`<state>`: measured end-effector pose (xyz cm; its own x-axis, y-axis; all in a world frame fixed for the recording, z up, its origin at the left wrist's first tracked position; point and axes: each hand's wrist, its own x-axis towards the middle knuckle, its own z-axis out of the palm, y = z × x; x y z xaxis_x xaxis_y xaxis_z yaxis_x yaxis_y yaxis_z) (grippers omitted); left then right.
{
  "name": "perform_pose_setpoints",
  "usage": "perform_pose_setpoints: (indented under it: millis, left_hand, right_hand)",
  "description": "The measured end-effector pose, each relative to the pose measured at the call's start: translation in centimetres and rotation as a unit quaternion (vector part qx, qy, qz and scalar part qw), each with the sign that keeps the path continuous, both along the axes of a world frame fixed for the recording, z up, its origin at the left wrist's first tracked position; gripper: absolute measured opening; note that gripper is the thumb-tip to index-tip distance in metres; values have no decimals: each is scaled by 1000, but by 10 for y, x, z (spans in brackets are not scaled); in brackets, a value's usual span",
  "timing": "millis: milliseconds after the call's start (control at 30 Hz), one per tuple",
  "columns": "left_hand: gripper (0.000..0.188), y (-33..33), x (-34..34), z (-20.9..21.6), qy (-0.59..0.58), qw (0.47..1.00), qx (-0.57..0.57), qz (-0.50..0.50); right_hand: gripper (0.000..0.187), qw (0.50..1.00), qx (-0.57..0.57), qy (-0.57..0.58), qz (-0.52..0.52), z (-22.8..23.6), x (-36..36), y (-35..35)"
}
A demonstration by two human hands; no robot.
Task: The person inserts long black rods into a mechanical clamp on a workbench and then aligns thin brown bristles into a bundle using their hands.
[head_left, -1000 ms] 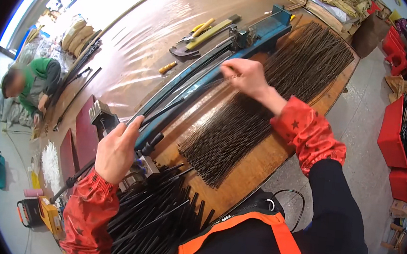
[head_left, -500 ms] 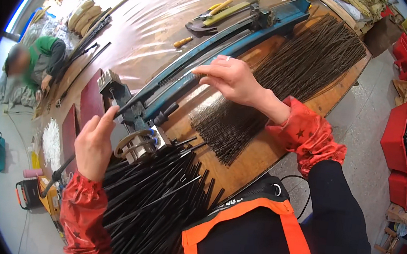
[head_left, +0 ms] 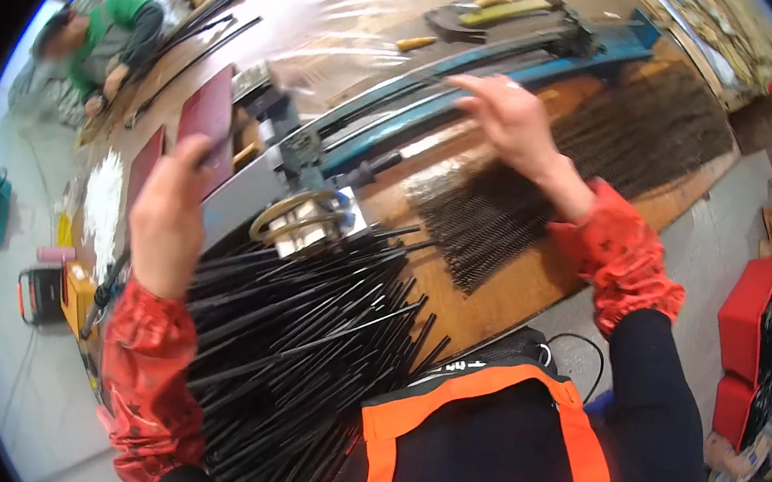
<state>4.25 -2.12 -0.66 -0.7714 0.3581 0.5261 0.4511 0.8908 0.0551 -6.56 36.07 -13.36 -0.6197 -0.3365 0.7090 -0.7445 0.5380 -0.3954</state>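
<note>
My left hand, smeared by motion, is raised at the left beside the grey plate of a bench device. Its fingers are too blurred to show whether they hold anything. My right hand hovers over the long blue metal rail, fingers stretched out and apart, with nothing visible in them. A clamp-like metal head with a round ring stands at the rail's near end, between my hands. Below it spreads a large heap of thin black tubes. Under my right forearm lie rows of dark coiled springs.
A yellow-handled tool and a small wooden handle lie beyond the rail. At the far left, another person in green is bent over work. Red bins stand at the right. Dark red boards lie left of the device.
The view has shifted, so the bench sits farther right. My left hand has moved away from the metal head, and the dark rod beside it no longer shows clearly. My right hand remains above the rail.
</note>
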Motion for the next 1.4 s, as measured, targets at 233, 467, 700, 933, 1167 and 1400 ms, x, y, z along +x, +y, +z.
perform_pose_setpoints:
  millis: [233, 467, 700, 933, 1167, 1400]
  left_hand:
    - [21, -43, 4, 42, 99, 993, 33, 60]
    - [21, -80, 54, 45, 34, 984, 48, 168]
    - [24, -119, 83, 11, 23, 979, 50, 195]
    - [23, -122, 70, 3, 17, 983, 48, 177]
    - [26, -138, 74, -13, -128, 963, 8, 237]
    - [22, -35, -31, -68, -148, 986, -16, 73]
  right_hand:
    - [19, 944, -45, -298, 138, 33, -10, -85]
    - [18, 928, -37, -179, 325, 51, -29, -211]
    - [25, 946, 44, -99, 305, 39, -37, -230]
    - [10, 938, 242, 49, 243, 36, -30, -248]
    - [8, 961, 239, 129, 45, 8, -84, -59]
    - [6, 976, 196, 90, -29, 17, -90, 48]
